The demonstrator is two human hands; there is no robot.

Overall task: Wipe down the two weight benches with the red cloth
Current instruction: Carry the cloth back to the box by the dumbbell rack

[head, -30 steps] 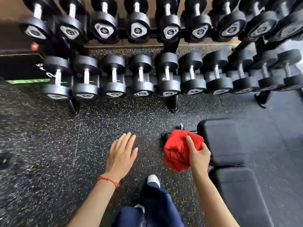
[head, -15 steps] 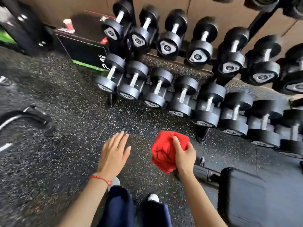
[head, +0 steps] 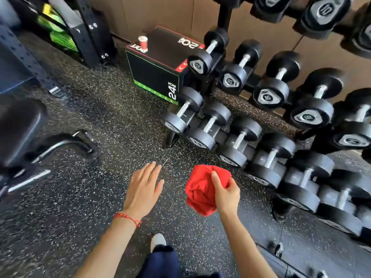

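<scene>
Bunched red fabric cloth [head: 202, 190], lower centre, clenched in right hand [head: 225, 194]; left hand [head: 143, 189] flat, empty; step apparently between benches, next needing carry to black padded bench [head: 19, 125] at left edge.

Speckled rubber floor [head: 112, 125], dumbbell rack [head: 251, 121], plyo box [head: 160, 63], tan wall [head: 160, 11].

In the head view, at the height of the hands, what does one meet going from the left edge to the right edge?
Black padded bench → left hand, open, with a red string bracelet at the wrist → red cloth → right hand, gripping the cloth → lower row of dumbbells on the rack.
</scene>
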